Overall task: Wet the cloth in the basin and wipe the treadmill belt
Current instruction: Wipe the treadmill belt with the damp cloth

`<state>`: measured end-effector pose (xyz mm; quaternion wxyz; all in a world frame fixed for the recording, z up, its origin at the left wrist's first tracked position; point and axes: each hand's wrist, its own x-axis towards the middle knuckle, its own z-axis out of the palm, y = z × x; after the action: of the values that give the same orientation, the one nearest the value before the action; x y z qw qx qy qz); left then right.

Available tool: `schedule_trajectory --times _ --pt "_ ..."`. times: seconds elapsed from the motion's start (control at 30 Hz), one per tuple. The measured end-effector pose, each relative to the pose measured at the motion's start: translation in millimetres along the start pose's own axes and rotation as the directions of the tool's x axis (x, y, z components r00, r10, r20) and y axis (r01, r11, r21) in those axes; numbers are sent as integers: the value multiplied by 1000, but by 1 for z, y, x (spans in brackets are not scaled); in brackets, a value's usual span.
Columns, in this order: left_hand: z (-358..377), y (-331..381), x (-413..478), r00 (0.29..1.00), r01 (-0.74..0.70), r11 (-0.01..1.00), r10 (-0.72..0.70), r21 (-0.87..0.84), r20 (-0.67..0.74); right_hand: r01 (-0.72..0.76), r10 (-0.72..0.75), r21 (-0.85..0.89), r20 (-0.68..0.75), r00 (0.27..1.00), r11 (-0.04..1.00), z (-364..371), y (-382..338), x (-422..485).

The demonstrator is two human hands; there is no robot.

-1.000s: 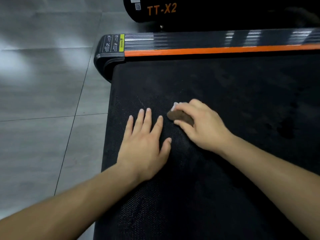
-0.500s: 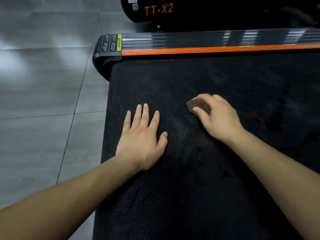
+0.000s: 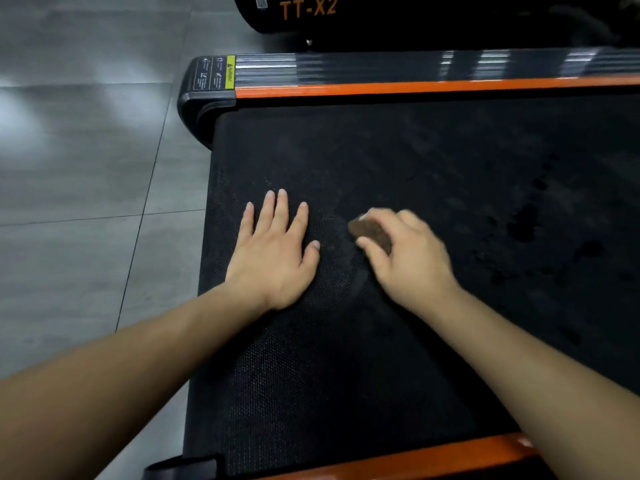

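Observation:
The black treadmill belt [image 3: 433,174] fills most of the view, with dark wet patches on its right part. My right hand [image 3: 408,261] grips a small bunched brown cloth [image 3: 369,233] and holds it down on the belt; most of the cloth is hidden under the fingers. My left hand [image 3: 273,251] lies flat on the belt with its fingers spread, just left of the cloth. The right hand is blurred. No basin is in view.
An orange-trimmed side rail [image 3: 415,86] runs along the belt's far edge, with a black end cap [image 3: 204,95] at its left. A second orange rail [image 3: 450,452] lies near me. Grey tiled floor [image 3: 76,188] lies left. A black casing marked TT-X2 [image 3: 308,8] stands behind.
My right hand slid the cloth to the right along the belt, then back left toward my left hand. The left hand has stayed pressed in place.

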<state>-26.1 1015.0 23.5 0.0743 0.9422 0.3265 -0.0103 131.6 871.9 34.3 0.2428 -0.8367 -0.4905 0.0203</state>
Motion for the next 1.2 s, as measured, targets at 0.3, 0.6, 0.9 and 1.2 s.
schedule_trajectory --times 0.3,0.6,0.9,1.2 --pt "-4 2 -5 1000 -3 1000 3 3 1 67 -64 -143 26 998 987 -15 12 -21" --pt "0 9 -14 1000 13 1000 -13 -10 6 298 -278 -34 270 922 954 -22 -20 -89" --pt "2 19 -28 1000 -6 1000 6 -3 2 243 -221 -44 285 933 969 -32 -26 -110" --pt "3 26 -38 1000 0 1000 0 -24 -7 55 -63 42 231 971 998 -65 26 -91"
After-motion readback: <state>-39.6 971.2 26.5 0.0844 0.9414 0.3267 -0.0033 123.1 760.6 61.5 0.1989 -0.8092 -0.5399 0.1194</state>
